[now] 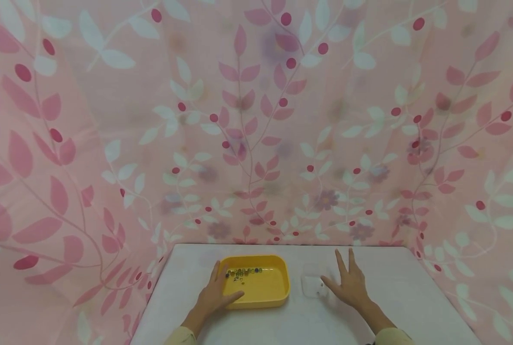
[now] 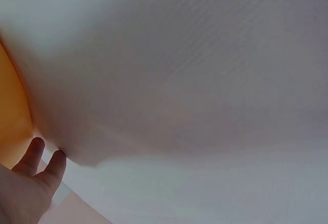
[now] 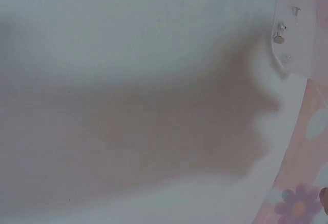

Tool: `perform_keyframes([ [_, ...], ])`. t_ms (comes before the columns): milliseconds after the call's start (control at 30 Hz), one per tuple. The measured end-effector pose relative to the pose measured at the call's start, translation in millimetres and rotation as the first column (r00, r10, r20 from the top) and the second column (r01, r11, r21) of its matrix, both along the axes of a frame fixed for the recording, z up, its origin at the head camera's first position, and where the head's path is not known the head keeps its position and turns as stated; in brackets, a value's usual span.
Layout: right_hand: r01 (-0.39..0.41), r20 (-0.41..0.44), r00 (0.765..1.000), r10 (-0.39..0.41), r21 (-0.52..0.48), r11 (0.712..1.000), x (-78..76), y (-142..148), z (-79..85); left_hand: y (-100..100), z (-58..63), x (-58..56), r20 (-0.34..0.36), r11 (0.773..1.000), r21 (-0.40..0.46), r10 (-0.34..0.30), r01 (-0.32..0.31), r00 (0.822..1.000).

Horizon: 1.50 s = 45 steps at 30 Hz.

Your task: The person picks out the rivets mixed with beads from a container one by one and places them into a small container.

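A yellow rectangular tray [image 1: 267, 290] lies on the table, with several small green, amber and dark blue round beads [image 1: 240, 272] toward its back left. At its left side is my left hand [image 1: 212, 294], fingers spread, thumb reaching over the front left corner. The left wrist view shows two fingertips [image 2: 57, 158] close beside the tray's orange-looking wall [image 2: 11, 106]. To the right stands a small clear plastic box [image 1: 310, 285] with small shiny metallic bits [image 3: 279, 37] in it. My right hand [image 1: 353, 286] is at that box's right side, fingers spread, holding nothing.
A white-covered table [image 1: 278, 328] carries the tray and the box. Pink curtains with a leaf print [image 1: 247, 191] hang behind the table's back edge and along both sides.
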State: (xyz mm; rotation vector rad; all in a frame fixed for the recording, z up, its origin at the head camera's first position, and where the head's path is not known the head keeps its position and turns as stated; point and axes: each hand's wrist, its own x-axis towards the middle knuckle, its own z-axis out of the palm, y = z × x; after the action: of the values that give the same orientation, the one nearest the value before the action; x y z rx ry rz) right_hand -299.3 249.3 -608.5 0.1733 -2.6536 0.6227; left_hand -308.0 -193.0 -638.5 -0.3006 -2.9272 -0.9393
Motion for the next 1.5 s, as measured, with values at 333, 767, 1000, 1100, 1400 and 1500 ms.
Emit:
perform_keyframes([
  [333,-0.027,-0.012,1.0,0.028,0.054,0.998,3.1,0.5,-1.0,0.2,1.8,2.9,0.027,1.0,0.005,-0.002,0.002,1.0],
  [767,-0.078,-0.088,0.991,0.101,0.232,0.97,-6.7,-30.9,12.4,2.9,2.7,3.0,0.037,1.0,-0.011,0.007,-0.006,0.999],
  [1000,-0.114,-0.067,0.988,0.137,0.27,0.956,-18.4,-55.5,21.2,0.7,1.3,0.2,0.037,1.0,-0.017,0.014,-0.013,0.999],
  [1100,-0.134,-0.067,0.985,0.158,0.269,0.954,-24.0,-63.8,19.7,1.2,1.0,-0.6,0.041,1.0,-0.008,0.014,-0.014,0.999],
  [1400,-0.181,-0.042,0.979,0.201,0.291,0.939,-29.1,-92.2,17.7,0.0,2.0,0.9,0.025,1.0,-0.014,0.003,-0.003,1.0],
  [1500,-0.203,-0.055,0.972,0.227,0.281,0.938,-28.9,-102.3,17.7,-0.4,1.3,1.2,0.035,1.0,0.005,-0.004,0.004,0.999],
])
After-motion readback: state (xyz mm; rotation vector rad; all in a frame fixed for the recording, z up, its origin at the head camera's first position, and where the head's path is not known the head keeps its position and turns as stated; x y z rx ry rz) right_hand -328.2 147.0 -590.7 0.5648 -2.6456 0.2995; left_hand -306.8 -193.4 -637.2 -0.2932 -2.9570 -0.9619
